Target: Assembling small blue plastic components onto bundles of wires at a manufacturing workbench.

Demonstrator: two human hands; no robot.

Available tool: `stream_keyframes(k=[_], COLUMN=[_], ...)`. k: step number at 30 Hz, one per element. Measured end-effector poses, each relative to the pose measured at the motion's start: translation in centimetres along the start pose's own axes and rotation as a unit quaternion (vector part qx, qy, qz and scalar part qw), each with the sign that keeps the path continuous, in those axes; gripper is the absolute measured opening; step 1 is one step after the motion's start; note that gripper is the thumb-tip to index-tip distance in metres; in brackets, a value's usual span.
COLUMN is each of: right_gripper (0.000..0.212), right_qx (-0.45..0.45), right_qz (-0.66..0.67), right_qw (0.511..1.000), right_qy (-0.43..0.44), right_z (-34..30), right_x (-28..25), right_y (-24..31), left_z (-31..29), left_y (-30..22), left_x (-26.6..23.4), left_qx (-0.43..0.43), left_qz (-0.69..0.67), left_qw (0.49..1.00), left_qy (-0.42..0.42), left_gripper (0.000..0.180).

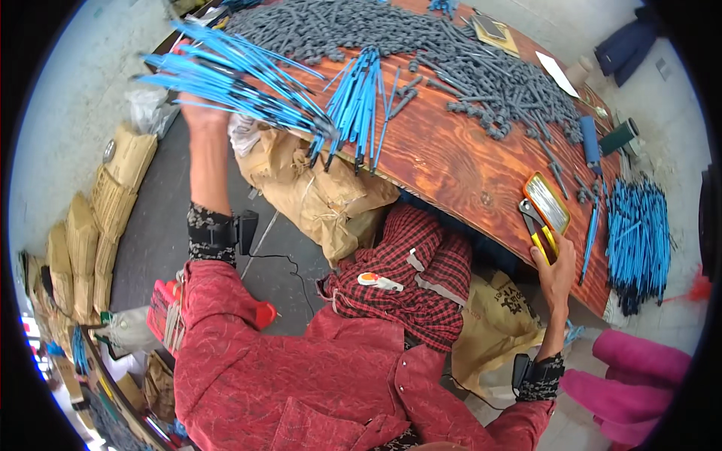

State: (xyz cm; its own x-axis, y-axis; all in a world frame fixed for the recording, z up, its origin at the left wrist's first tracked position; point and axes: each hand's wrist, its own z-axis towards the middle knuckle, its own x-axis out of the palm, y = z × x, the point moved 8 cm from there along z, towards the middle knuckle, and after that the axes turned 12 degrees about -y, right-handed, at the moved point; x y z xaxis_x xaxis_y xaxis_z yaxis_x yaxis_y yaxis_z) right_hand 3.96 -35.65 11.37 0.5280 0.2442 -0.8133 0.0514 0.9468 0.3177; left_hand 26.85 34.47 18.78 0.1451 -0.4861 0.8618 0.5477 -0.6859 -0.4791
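At the upper left, my left hand (201, 111) is closed around a bundle of thin blue rods (248, 89) with black ends. The bundle is raised beside the table edge and partly smeared by motion. Another bunch of blue rods (362, 101) lies on the wooden table (459, 150), its black tips hanging over the front edge. On the right, my right hand (555, 269) grips pliers (532, 216) by their yellow handles, jaws pointing away from me. Just beyond the jaws sits a shallow orange-rimmed box (547, 203), close to the table edge.
Dark grey ribbed rods (338, 30) are heaped along the table's back. A stack of blue rods (638, 240) stands at the right end, near blue and green cylinders (618, 135). Below hang brown sacks (312, 188). Cardboard pieces (113, 188) line the left wall; pink cloth (624, 376) lies lower right.
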Motion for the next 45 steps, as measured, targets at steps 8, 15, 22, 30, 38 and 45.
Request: stream_keyframes(k=[8,15,22,30,38,45], right_gripper=[0.051,0.051,0.05,0.049,0.048,0.047], right_qx=[-0.015,-0.011,-0.016,-0.023,-0.016,-0.037], right_qz=[-0.011,-0.017,-0.027,-0.029,-0.038,-0.016], right_qw=[1.0,0.999,0.998,0.998,0.997,0.997], right_qy=[-0.021,-0.029,-0.045,-0.055,-0.058,-0.068], right_z=[-0.6,-0.8,-0.8,-0.9,-1.4,-1.0], right_x=[-0.4,-0.2,-0.1,-0.4,-0.7,-0.2], right_y=[0.1,0.4,0.8,1.1,0.9,2.3], left_z=[-0.1,-4.1,-8.8,-7.7,-4.2,-5.7], left_y=[1.4,5.4,5.0,5.8,11.2,9.9], left_x=[5.8,8.9,3.7,-4.8,-8.0,-13.8], left_qx=[0.019,0.036,0.008,-0.012,0.02,0.604], left_qz=[0.031,0.211,0.306,0.277,0.352,0.553], left_qw=[0.989,0.927,0.886,0.947,0.923,0.415], left_qy=[0.147,0.307,0.348,0.161,0.156,0.397], left_gripper=[0.032,0.034,0.028,0.021,0.04,0.038])
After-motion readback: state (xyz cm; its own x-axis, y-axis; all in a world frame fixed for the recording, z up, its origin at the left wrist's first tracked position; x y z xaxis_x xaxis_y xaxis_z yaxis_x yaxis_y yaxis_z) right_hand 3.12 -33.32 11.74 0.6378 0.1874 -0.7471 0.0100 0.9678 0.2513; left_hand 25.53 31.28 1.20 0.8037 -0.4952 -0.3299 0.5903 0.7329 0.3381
